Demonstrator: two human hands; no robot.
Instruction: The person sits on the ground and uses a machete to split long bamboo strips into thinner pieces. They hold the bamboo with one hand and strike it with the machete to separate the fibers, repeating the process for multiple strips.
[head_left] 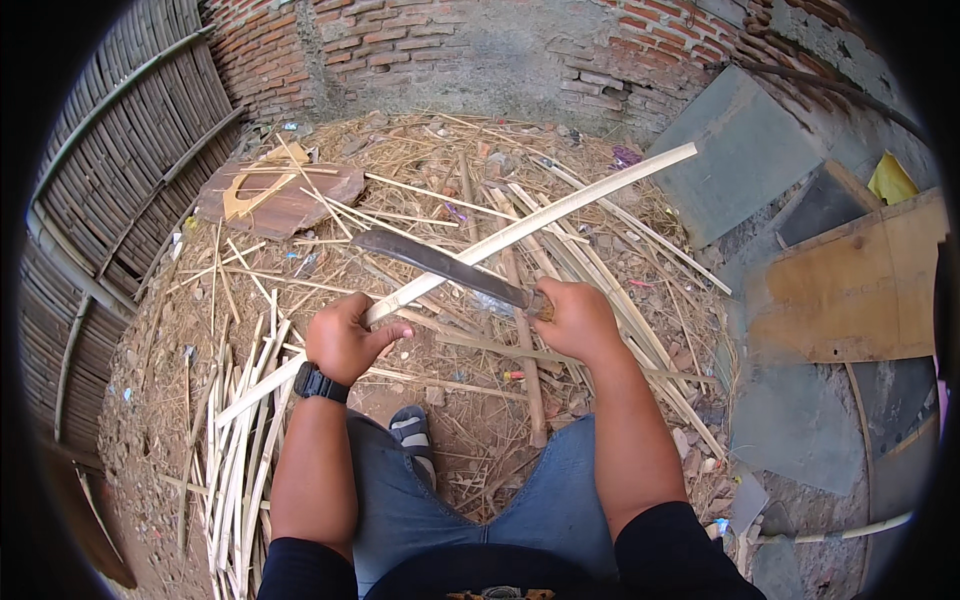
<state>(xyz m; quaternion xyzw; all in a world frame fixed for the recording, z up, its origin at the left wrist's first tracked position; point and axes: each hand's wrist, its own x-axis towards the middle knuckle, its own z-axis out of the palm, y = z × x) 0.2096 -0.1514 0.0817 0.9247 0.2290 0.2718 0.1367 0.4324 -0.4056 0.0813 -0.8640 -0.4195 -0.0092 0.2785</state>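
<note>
My left hand, with a dark watch on its wrist, grips a long pale bamboo strip. The strip slants from low on the left up to the far right. My right hand is closed around the wooden handle of a machete. Its dark blade points to the left and crosses the strip between my hands. Whether the edge touches or bites into the strip I cannot tell. Both hands are held out in front of my knees, above the littered ground.
A heap of split bamboo strips lies beside my left leg, and more strips lie to the right. A brown board is at the far left. Grey sheets and a wooden panel stand at the right. Bamboo fencing and a brick wall bound the area.
</note>
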